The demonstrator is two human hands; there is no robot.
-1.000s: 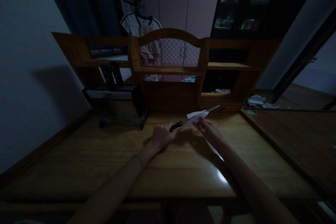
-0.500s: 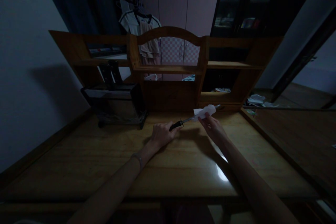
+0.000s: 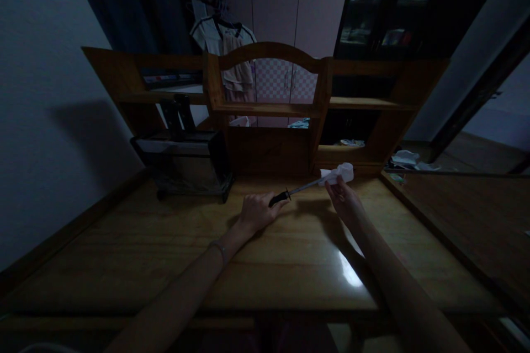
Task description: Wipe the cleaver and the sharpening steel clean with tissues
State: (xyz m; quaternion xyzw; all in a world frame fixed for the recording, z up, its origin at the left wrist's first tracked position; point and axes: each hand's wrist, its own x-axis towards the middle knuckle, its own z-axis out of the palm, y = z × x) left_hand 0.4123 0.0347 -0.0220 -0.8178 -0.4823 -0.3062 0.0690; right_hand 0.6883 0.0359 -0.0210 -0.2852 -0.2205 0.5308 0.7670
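My left hand (image 3: 255, 212) grips the black handle of a thin knife (image 3: 290, 194) whose blade points up and to the right over the wooden desk (image 3: 290, 253). My right hand (image 3: 343, 198) pinches a white tissue (image 3: 340, 173) around the far end of the blade, covering the tip. Both hands hover just above the desk's back half, in dim light.
A wooden hutch with shelves (image 3: 269, 107) stands along the desk's back. A dark knife block with a rack (image 3: 184, 157) sits at the back left. Clothes hang on a hanger (image 3: 226, 38) behind. Small white items (image 3: 408, 160) lie on a side surface at right.
My right hand has slid the tissue along the blade from near the handle out to the tip. The left hand has held the handle almost still.
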